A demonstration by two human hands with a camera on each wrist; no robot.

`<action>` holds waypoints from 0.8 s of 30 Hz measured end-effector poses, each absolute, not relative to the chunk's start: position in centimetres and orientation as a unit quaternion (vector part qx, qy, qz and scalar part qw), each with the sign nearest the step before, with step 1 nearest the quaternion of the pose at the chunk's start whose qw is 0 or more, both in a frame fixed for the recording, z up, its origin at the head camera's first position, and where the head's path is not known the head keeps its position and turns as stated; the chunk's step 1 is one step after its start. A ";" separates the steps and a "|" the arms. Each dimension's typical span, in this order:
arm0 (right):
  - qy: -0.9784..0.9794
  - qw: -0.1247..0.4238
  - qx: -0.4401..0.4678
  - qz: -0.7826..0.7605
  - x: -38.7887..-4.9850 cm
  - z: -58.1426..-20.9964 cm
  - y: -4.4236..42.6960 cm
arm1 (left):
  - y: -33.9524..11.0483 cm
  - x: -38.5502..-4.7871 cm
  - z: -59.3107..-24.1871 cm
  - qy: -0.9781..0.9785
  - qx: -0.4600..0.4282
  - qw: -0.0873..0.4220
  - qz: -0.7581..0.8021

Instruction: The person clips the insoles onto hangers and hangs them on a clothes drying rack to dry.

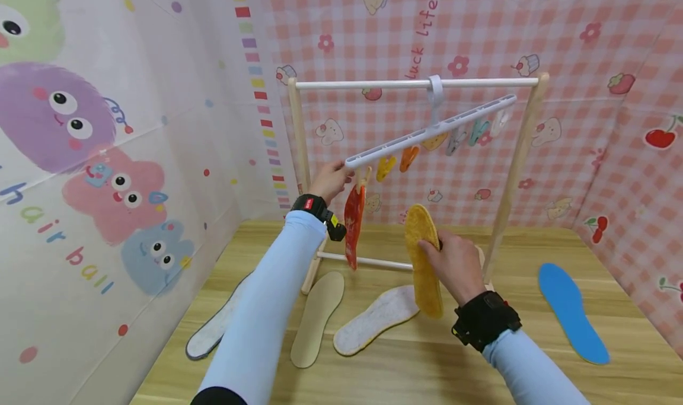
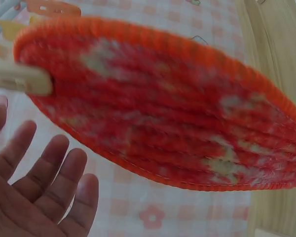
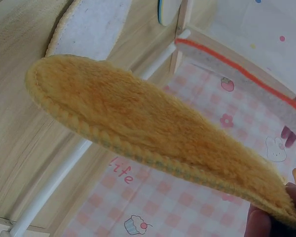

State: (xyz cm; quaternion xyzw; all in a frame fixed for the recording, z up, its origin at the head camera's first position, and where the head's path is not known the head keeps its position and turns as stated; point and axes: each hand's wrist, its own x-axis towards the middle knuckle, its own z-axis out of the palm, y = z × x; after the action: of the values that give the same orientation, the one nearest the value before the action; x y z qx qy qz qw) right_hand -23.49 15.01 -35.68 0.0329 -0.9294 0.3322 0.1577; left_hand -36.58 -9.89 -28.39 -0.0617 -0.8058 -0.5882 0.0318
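Observation:
A red insole (image 1: 354,227) with an orange edge hangs from a cream clothes peg (image 2: 22,79) near the low left end of the white clip hanger (image 1: 405,142). My left hand (image 1: 332,181) is beside that end, its fingers extended and spread in the left wrist view; whether a fingertip touches the hanger is unclear. My right hand (image 1: 458,262) pinches a fuzzy yellow insole (image 1: 423,257) between thumb and fingers. It is held upright in front of the rack, and its furry side fills the right wrist view (image 3: 143,128).
The hanger hooks over the top bar of a wooden rack (image 1: 368,85), tilted with its right end high. Several other pegs (image 1: 409,158) hang from it. On the wooden table lie a beige insole (image 1: 317,322), white-faced insoles (image 1: 376,322) and a blue insole (image 1: 573,313).

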 end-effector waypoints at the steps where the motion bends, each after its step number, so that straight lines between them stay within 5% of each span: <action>1: -0.930 0.159 0.032 0.331 -23.5 -35.7 15.1 | -9.6 -36.7 -28.2 -0.807 -0.064 0.026 -0.587; 11: -0.929 0.161 0.035 0.330 -23.6 -35.8 15.5 | -7.8 -37.1 -27.8 -0.777 -0.098 -0.098 -0.614; 24: -0.928 0.140 0.022 0.345 -23.4 -35.6 15.3 | -6.0 -36.2 -27.3 -0.697 -0.173 -0.186 -0.670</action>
State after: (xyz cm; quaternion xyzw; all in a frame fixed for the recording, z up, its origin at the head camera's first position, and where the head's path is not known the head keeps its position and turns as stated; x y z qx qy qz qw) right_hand -23.43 15.28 -35.60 0.0223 -0.9280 0.3448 0.1397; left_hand -36.23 -6.02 -27.32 -0.1735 -0.6972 -0.6701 -0.1862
